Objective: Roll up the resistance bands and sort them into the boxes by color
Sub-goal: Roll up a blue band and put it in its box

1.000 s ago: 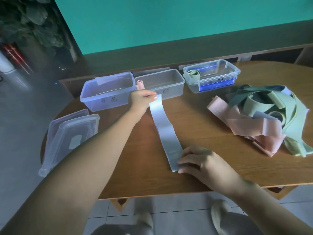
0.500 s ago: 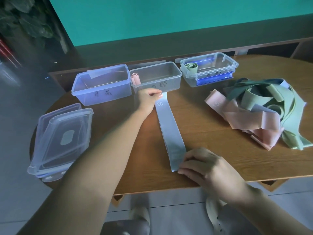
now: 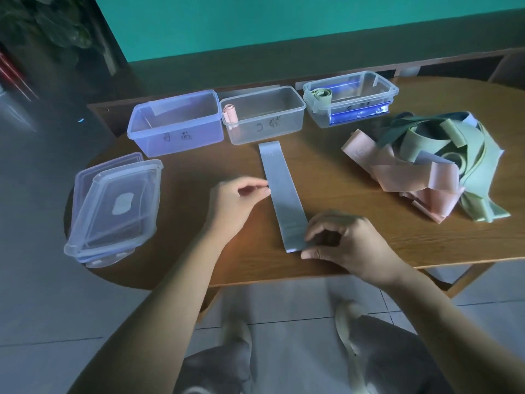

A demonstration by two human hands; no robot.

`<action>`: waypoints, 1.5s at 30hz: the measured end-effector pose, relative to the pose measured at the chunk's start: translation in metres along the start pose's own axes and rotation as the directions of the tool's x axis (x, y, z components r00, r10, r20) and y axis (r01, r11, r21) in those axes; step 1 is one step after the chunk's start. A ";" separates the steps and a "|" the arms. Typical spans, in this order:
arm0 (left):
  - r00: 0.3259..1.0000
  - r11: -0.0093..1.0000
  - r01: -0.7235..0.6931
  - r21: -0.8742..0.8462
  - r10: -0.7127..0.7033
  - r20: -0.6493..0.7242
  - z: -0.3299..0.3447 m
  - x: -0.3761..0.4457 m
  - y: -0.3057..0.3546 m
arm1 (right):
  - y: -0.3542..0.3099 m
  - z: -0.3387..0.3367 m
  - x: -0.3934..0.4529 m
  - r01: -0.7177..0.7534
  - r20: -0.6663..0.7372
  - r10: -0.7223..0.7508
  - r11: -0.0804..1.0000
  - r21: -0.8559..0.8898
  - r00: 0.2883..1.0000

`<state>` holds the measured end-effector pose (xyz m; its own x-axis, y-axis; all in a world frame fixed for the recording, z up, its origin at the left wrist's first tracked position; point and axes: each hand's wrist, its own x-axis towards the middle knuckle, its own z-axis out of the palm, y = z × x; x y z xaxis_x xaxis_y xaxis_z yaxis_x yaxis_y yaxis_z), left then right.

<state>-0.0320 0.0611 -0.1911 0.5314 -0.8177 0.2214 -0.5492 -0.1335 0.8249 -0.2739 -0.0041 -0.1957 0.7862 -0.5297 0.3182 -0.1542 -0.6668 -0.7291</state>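
Open tabletop point(image 3: 176, 211) in the middle, clutter on 3 sides
3 boxes point(image 3: 264, 116) stand in a row along the far edge; stacked lids point(image 3: 113, 206) fill the left end and a heap of loose bands point(image 3: 426, 163) the right, leaving bare wood on both sides of the flat grey band point(image 3: 281, 191)

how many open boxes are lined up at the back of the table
3: a purple-tinted box on the left, a clear box in the middle, and a blue-labelled box on the right.
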 end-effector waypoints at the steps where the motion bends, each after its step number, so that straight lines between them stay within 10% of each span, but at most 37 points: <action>1: 1.000 0.999 -0.009 -0.036 0.010 0.026 -0.003 -0.019 0.005 | 0.001 0.000 0.000 0.004 0.010 -0.004 1.000 -0.009 1.000; 9: 0.947 0.995 -0.099 -0.018 0.099 0.305 -0.004 -0.081 0.027 | 0.001 0.001 0.000 0.007 0.047 -0.007 1.000 0.012 0.999; 34: 0.971 0.963 -0.139 0.230 0.087 0.222 0.003 -0.078 0.016 | 0.001 -0.011 0.010 -0.303 0.095 0.310 0.950 -0.075 0.946; 45: 0.917 0.932 -0.331 0.144 0.282 0.283 0.008 -0.077 0.019 | 0.007 -0.008 0.004 -0.035 0.228 0.047 0.998 -0.058 0.972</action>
<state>-0.0884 0.1173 -0.1965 0.1496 -0.9457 0.2885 -0.7811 0.0659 0.6210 -0.2771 -0.0151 -0.1949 0.8940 -0.4269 0.1365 -0.2159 -0.6772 -0.7034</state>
